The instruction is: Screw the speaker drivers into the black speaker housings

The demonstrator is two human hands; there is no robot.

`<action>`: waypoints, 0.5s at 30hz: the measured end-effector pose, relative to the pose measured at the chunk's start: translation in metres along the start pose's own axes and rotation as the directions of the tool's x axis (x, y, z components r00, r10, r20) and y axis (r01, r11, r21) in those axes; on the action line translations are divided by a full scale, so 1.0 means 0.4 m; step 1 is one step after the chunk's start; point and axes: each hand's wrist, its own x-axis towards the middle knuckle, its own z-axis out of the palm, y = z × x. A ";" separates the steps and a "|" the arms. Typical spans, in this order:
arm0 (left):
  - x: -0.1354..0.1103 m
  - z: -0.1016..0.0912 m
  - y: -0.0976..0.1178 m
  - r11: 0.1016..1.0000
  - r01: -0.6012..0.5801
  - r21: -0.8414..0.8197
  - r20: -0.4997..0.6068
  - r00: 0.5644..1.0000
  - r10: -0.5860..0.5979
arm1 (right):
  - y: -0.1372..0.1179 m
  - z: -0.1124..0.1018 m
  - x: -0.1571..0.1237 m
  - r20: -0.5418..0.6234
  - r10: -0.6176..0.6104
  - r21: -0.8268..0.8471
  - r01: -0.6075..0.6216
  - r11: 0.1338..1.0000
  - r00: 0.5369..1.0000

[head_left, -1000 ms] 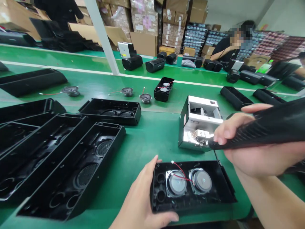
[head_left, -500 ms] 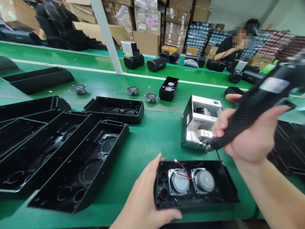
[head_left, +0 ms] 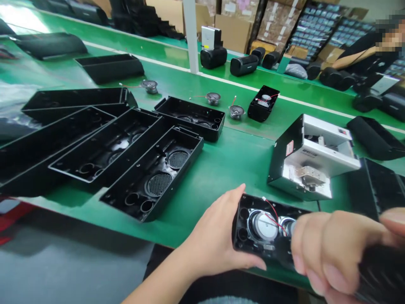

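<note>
We get bright light, with white glare washing out the green bench (head_left: pixel 164 48) at upper left. Blur softens our right hand (head_left: pixel 335 249) at lower right; 1 person (head_left: pixel 363 57) at upper right is partly pixelated.

Left of the white-fronted machine (head_left: pixel 322 156), a band of bare green tabletop (head_left: pixel 243 156) would let a hand through, walled off further left by overlapping open cases (head_left: pixel 126 192). Beyond the machine and to its left, loose speakers (head_left: pixel 236 112) and a small case (head_left: pixel 255 112) leave only gaps. Dark cases (head_left: pixel 362 185) crowd its right side. Before it, the left hand (head_left: pixel 218 236), speaker case (head_left: pixel 253 202), right hand (head_left: pixel 335 249) and black tool (head_left: pixel 381 274) block passage.
</note>
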 end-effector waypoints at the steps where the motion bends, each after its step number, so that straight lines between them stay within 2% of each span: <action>1: 0.002 0.000 0.000 1.000 -0.010 -0.003 -0.005 1.000 0.010 | -0.002 0.014 0.003 0.011 -0.001 -0.010 0.001 1.000 1.000; 3: 0.004 0.000 -0.001 1.000 -0.020 -0.004 -0.010 1.000 0.020 | -0.005 0.031 0.007 0.028 0.000 -0.015 0.000 1.000 1.000; 9: 0.007 0.000 0.001 0.999 -0.029 -0.028 -0.018 0.999 0.029 | 0.013 0.043 0.007 -0.015 0.021 -0.053 -0.022 0.998 1.000; 15: 0.009 0.000 0.004 0.999 -0.021 -0.046 -0.023 1.000 0.020 | 0.012 0.042 0.007 0.044 0.017 -0.043 -0.015 0.999 0.999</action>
